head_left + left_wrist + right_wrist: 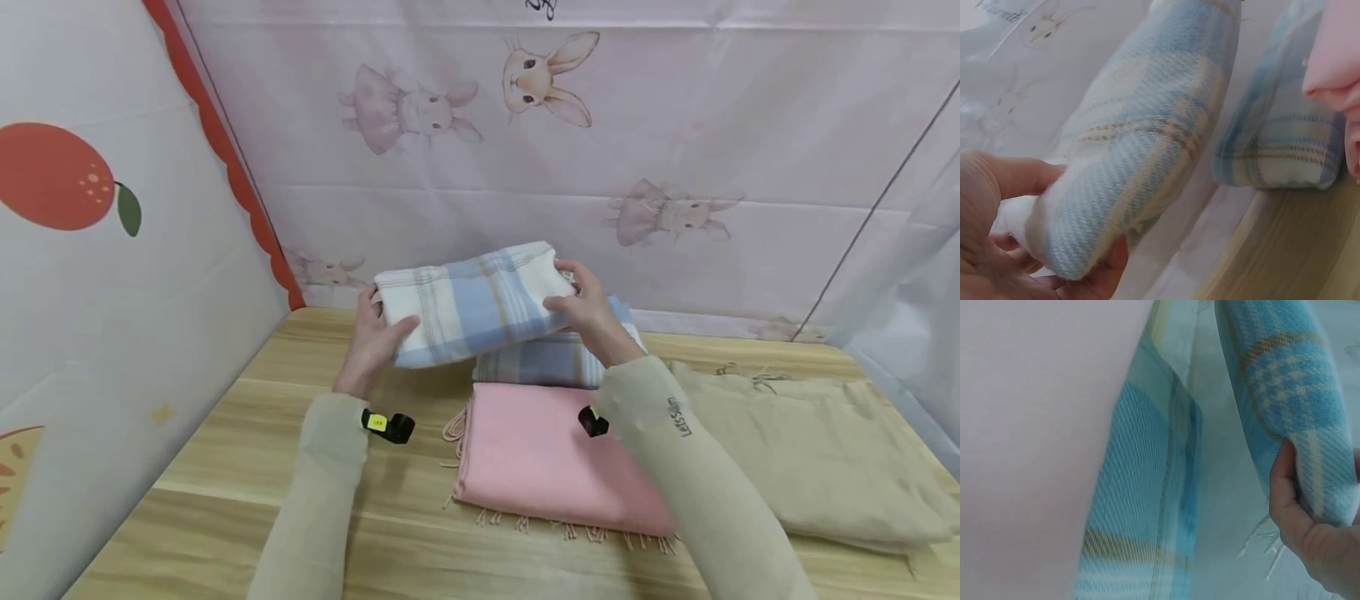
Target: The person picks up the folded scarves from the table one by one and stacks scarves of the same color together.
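Note:
Both hands hold a folded blue-and-white plaid scarf (472,302) up off the table, tilted with its right end higher. My left hand (369,343) grips the left end, thumb on the near face and fingers round behind, as the left wrist view shows of the scarf's end (1110,187). The right end is pinched by my right hand (588,308); in the right wrist view the fingers curl round the scarf (1310,419) and some fringe hangs below. Beneath and behind it lies a second folded plaid scarf (536,360), partly covered by the held one and the right hand.
A folded pink scarf (555,458) with fringe lies in front of the second plaid one. To its right is a folded beige cloth (817,458), partly behind the right sleeve. The wooden table (217,508) meets a rabbit-print backdrop (465,192) behind and a white sheet at left.

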The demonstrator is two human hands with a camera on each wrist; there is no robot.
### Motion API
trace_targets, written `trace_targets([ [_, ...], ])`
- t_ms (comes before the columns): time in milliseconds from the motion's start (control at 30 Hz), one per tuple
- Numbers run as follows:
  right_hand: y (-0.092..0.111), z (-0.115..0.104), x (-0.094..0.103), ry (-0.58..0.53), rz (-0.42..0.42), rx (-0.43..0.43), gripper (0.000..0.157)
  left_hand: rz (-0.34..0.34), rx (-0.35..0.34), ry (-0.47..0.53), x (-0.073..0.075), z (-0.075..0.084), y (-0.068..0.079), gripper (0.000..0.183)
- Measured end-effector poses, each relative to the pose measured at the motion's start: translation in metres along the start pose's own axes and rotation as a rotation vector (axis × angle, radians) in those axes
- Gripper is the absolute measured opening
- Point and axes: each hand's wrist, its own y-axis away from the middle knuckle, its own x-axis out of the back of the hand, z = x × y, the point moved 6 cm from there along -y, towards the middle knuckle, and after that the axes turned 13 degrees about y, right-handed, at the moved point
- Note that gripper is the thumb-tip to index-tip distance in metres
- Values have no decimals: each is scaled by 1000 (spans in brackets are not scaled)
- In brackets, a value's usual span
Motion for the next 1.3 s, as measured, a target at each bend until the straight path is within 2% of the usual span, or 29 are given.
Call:
trace_targets([
  [167, 3, 2, 6, 2, 3, 1, 69, -5, -32, 16, -9, 0, -2, 87],
  [367, 5, 2, 18, 24, 35, 10, 69, -41, -49, -16, -21, 0, -6, 87],
  [600, 8, 5, 26, 32, 41, 19, 68, -44, -72, -44, -30, 2, -9, 87],
  [1067, 13, 14, 40, 61, 66, 1, 66, -50, -67, -51, -47, -1, -16, 85],
  [1300, 16, 20, 49, 86, 60, -17, 66, -75, -58, -43, -56, -2, -16, 83],
])
